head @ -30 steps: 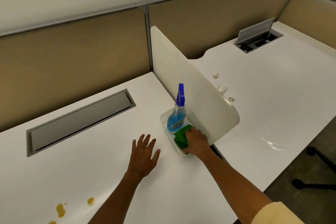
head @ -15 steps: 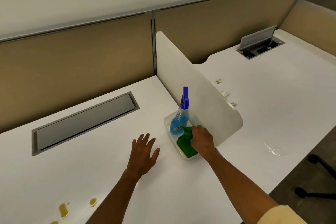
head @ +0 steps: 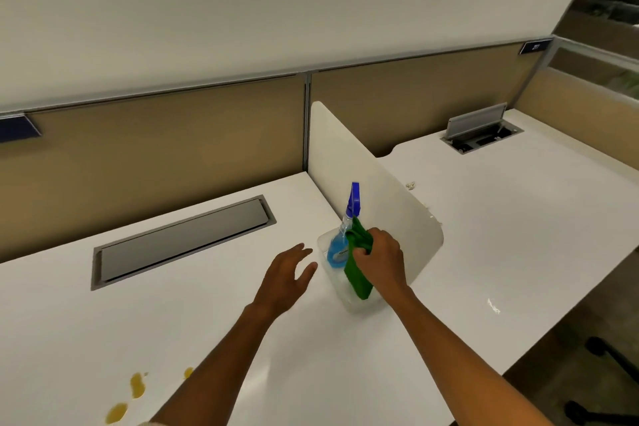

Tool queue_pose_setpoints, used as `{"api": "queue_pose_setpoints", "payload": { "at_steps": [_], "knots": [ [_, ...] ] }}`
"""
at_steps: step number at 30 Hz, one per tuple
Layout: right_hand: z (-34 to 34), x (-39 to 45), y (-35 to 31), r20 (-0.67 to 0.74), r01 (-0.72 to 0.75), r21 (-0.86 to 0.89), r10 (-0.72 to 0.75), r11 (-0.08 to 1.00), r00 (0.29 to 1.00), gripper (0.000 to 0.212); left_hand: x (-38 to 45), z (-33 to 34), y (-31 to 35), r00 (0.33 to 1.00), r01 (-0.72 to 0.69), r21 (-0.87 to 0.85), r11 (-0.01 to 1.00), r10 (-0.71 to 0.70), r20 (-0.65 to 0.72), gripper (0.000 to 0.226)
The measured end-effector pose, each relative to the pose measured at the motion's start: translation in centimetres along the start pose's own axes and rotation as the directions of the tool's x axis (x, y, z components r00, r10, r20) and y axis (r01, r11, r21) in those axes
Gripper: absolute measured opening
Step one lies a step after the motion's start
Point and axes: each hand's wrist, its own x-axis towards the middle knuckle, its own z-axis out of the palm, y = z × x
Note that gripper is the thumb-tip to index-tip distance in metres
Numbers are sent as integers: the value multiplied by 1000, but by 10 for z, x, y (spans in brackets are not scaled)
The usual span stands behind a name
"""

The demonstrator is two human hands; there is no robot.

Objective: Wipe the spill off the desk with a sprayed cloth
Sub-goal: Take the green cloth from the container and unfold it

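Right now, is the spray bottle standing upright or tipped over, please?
Upright: the spray bottle stands in the clear tray, its blue nozzle pointing up.

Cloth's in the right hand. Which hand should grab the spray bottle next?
Left. The left hand is open and empty beside the clear tray holding the spray bottle. The right hand is shut on the green cloth, so it is probably busy.
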Motion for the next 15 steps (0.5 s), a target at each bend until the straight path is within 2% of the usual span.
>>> {"api": "queue_pose_setpoints", "payload": {
  "at_steps": [3, 6, 9, 15],
  "knots": [
    [-9, -16, -28, -66, 32, 128, -24, 991, 998, 28, 2, -18, 23, 997, -67, -134, 989, 61, -54, 45],
    [-15, -39, -63, -92, 93, 232, -73, 968, 993, 34, -7, -40, 45, 979, -149, -278, 949, 103, -174, 37],
    [-18, -68, -101, -90, 147, 307, -125, 940, 988, 39, -20, -66, 60, 952, -199, -392, 898, 83, -294, 27],
    [-12, -125, -163, -24, 183, 412, -191, 893, 981, 47, -54, -115, 59, 878, -288, -537, 793, -5, -478, 37]
  ]
}}
